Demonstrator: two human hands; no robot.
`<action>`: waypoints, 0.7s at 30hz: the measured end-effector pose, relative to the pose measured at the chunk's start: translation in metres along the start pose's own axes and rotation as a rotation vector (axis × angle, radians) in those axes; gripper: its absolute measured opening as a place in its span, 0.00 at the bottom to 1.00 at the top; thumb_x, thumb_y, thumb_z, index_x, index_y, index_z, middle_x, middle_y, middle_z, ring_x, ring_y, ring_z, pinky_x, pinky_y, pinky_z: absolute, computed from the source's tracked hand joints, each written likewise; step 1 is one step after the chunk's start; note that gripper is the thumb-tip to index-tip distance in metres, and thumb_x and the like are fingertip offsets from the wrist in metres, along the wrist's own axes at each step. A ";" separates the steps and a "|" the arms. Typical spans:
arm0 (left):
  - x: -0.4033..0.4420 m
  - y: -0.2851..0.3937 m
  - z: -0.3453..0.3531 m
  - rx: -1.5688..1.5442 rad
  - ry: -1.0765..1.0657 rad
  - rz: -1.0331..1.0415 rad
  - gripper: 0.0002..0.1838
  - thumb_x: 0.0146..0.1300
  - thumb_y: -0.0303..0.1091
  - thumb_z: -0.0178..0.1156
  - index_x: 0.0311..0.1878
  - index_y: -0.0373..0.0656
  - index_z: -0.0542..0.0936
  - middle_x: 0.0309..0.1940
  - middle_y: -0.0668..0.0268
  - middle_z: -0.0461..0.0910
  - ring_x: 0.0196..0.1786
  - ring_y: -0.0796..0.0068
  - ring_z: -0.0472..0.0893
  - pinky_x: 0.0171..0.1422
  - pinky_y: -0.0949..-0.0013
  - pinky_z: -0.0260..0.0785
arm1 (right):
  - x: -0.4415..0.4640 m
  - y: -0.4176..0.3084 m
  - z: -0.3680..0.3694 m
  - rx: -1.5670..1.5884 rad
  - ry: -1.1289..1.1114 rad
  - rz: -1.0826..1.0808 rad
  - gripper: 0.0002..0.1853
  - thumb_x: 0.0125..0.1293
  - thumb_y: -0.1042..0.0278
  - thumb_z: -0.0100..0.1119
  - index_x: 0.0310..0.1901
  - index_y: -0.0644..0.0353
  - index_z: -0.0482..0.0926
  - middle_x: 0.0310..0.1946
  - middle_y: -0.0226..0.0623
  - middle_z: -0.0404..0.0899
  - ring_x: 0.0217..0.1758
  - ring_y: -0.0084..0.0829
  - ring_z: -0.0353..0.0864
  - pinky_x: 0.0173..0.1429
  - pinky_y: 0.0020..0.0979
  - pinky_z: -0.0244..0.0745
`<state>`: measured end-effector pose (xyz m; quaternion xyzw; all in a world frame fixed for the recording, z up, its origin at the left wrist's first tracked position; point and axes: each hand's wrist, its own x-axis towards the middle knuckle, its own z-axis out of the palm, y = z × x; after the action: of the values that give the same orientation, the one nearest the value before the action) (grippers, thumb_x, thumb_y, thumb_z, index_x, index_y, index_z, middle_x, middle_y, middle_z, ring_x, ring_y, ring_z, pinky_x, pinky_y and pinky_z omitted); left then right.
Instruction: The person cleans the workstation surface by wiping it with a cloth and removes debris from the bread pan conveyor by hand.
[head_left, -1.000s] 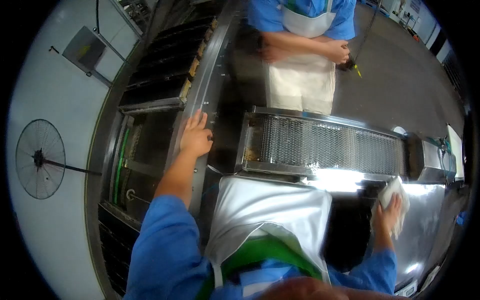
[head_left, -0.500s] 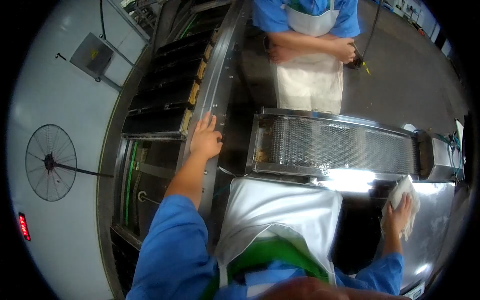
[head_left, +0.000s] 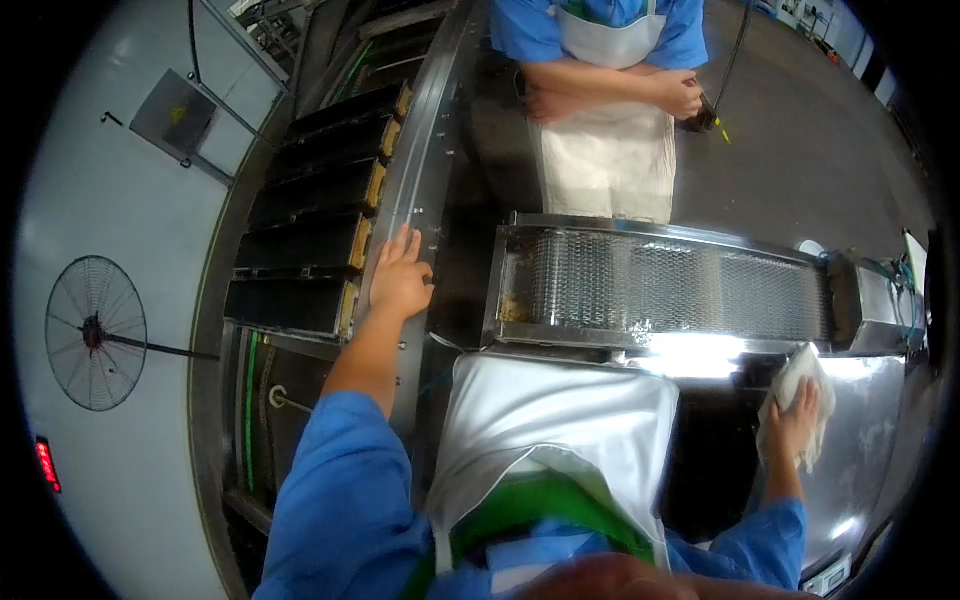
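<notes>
- Silver metal mesh conveyor (head_left: 680, 285), spanning centre to right of the frame
- Long grey metal rail (head_left: 425, 140), running down from the top, left of centre
- Polished steel cabinet (head_left: 858, 440), lower right
- Crumpled off-white cloth (head_left: 803, 365), right, against the cabinet
- Left hand (head_left: 402, 282), released, fingers extended on the rail
- Right hand (head_left: 795, 425), spread over the cloth; whether it grasps it is unclear

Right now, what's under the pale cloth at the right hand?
Shiny metal surface shows to the right of the pale cloth. The part directly beneath is covered by the cloth, with the right hand on top, so I cannot see what's there.
</notes>
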<state>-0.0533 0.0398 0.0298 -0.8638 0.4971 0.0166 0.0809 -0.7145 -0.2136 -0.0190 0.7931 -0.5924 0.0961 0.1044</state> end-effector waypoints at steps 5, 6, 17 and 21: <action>0.000 0.000 0.000 -0.008 0.016 0.002 0.10 0.54 0.42 0.69 0.38 0.53 0.89 0.76 0.61 0.60 0.82 0.60 0.45 0.83 0.55 0.40 | 0.001 -0.009 -0.009 0.015 -0.031 0.034 0.39 0.53 0.68 0.68 0.69 0.59 0.65 0.71 0.44 0.64 0.76 0.53 0.55 0.79 0.49 0.51; 0.000 0.000 0.000 -0.008 0.016 0.003 0.10 0.54 0.42 0.69 0.38 0.53 0.89 0.76 0.61 0.60 0.82 0.60 0.45 0.83 0.55 0.40 | 0.001 -0.011 -0.010 0.015 -0.031 0.035 0.39 0.53 0.68 0.68 0.69 0.59 0.65 0.71 0.44 0.64 0.76 0.53 0.55 0.79 0.49 0.51; -0.001 0.000 0.001 -0.024 0.022 0.004 0.10 0.54 0.42 0.69 0.38 0.53 0.88 0.76 0.60 0.60 0.82 0.59 0.45 0.83 0.54 0.39 | 0.000 -0.005 -0.004 0.019 -0.033 0.033 0.41 0.50 0.70 0.68 0.69 0.59 0.65 0.71 0.44 0.64 0.76 0.53 0.56 0.79 0.49 0.51; -0.001 0.001 -0.002 -0.029 0.010 -0.001 0.10 0.55 0.43 0.69 0.39 0.53 0.88 0.77 0.61 0.59 0.82 0.60 0.44 0.83 0.55 0.39 | -0.001 -0.007 -0.007 -0.009 -0.035 0.043 0.40 0.51 0.69 0.68 0.69 0.59 0.65 0.71 0.44 0.64 0.76 0.52 0.56 0.79 0.49 0.52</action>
<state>-0.0552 0.0402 0.0320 -0.8652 0.4968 0.0196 0.0657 -0.7082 -0.2090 -0.0124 0.7812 -0.6115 0.0817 0.0954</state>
